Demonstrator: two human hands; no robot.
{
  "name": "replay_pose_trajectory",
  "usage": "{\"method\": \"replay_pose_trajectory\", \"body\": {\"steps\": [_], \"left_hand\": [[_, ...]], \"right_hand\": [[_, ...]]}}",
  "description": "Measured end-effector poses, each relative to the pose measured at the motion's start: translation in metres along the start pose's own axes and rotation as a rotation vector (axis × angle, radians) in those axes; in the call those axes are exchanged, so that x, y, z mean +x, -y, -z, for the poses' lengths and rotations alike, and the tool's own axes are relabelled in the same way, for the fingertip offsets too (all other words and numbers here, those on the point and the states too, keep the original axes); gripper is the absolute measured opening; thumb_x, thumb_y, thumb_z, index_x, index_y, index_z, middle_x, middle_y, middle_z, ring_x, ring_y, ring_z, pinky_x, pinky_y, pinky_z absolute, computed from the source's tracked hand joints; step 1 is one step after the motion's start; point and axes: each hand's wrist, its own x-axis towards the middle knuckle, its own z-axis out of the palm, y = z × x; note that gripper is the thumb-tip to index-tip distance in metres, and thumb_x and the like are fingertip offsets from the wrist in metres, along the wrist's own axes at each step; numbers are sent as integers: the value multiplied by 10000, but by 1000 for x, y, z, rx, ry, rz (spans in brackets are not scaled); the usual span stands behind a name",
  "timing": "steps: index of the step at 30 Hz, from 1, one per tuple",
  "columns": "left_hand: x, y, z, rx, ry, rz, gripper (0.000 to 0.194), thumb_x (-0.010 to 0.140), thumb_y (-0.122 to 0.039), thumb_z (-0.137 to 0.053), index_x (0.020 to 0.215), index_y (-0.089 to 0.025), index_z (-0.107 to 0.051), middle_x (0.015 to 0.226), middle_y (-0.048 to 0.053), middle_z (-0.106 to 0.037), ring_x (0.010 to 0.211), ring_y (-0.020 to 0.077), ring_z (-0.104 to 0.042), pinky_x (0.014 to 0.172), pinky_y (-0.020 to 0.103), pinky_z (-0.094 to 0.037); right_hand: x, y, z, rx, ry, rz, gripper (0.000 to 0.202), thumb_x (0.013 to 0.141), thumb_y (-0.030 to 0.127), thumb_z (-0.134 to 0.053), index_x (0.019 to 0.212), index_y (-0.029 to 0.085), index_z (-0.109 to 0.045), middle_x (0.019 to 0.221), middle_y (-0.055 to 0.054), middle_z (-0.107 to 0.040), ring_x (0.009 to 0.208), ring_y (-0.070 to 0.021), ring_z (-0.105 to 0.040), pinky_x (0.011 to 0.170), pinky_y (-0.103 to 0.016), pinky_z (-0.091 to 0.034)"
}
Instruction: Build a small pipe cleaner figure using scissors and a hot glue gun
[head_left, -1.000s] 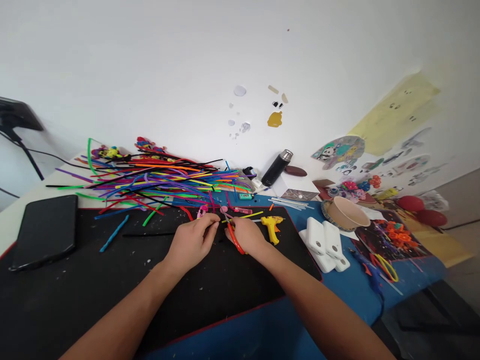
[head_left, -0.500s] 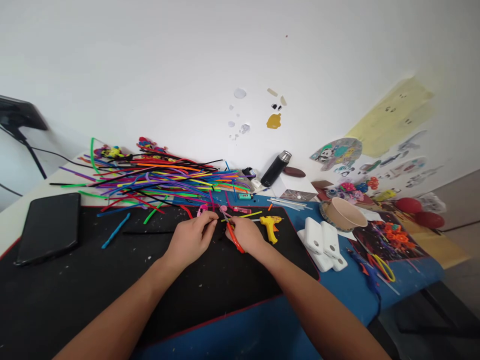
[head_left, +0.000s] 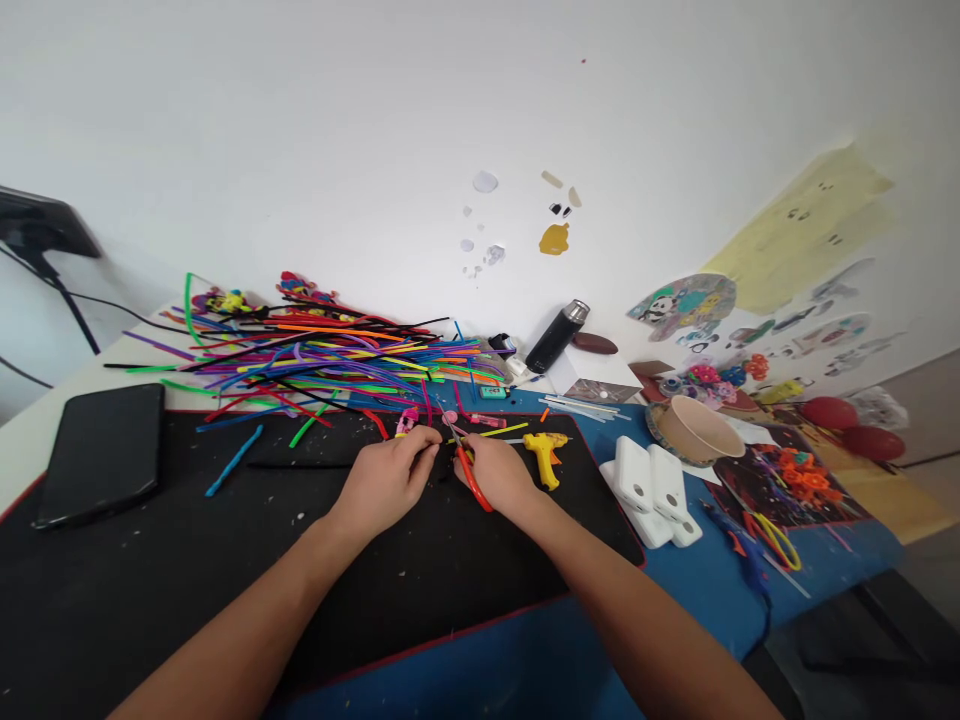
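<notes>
My right hand (head_left: pixel 495 472) is closed round red-handled scissors (head_left: pixel 474 482), whose blades point up and away over the black mat (head_left: pixel 360 610). Thumb and fingers of my left hand (head_left: pixel 390 475) are pinched together just left of the scissors; whatever is between them is too small or hidden to make out. Just beyond my left fingers lies a small pink item (head_left: pixel 407 420). A small pink disc (head_left: pixel 450 417) rests near the blade tips. Right of my right hand is a yellow glue gun (head_left: pixel 545 457), with a yellow pipe cleaner (head_left: pixel 504 431) beside it.
Many coloured pipe cleaners (head_left: pixel 322 360) heap along the back. A black tablet (head_left: pixel 101 452) lies left, and a blue twisted piece (head_left: pixel 234 462) near it. White devices (head_left: pixel 651 490), a bowl (head_left: pixel 701 430), a dark flask (head_left: pixel 559 336) and a blue glue gun (head_left: pixel 739 550) stand or lie right.
The view has shifted slightly, so most things sit a little differently in the picture. The scissor blades look a bit more parted from the pink disc. Both hands keep nearly the same pose.
</notes>
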Motion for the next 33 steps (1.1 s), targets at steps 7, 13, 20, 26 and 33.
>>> {"method": "replay_pose_trajectory", "body": {"steps": [7, 13, 20, 26, 33], "left_hand": [[0, 2, -1, -1, 14, 4, 196, 1064, -302, -468, 1099, -244, -651, 905, 15, -817, 711, 209, -777, 660, 287, -516], [1, 0, 1, -23, 21, 6, 205, 1063, -307, -461, 1083, -238, -653, 865, 21, -816, 678, 195, -770, 634, 271, -510], [1, 1, 0, -18, 20, 11, 210, 1062, -319, -463, 1081, -240, -657, 859, 22, -812, 645, 189, -753, 617, 269, -501], [0, 2, -1, -35, 32, 26, 205, 1057, -329, -464, 1069, -247, -651, 858, 19, -811, 669, 197, -763, 631, 269, -505], [4, -1, 3, -218, 27, 155, 192, 1042, -352, -489, 1128, -256, -631, 851, 14, -813, 745, 213, -777, 679, 286, -527]], "right_hand": [[3, 1, -2, -41, 13, 7, 273, 1003, 308, -615, 1230, 211, -731, 1114, -139, -815, 994, -288, -758, 750, -317, -416], [10, 3, -4, -75, 27, -7, 301, 986, 272, -605, 1257, 210, -722, 1085, -144, -815, 978, -305, -764, 749, -328, -449], [11, 7, -9, -100, 3, -31, 318, 1007, 217, -508, 1246, 187, -715, 1021, -169, -812, 949, -327, -774, 745, -353, -478], [10, 7, -12, -51, -10, -23, 288, 992, 205, -539, 1212, 206, -725, 1059, -157, -809, 998, -325, -765, 793, -357, -486], [4, -3, -13, 204, -68, -12, 220, 893, 201, -690, 1107, 215, -736, 1025, -115, -803, 970, -294, -759, 773, -320, -481]]}}
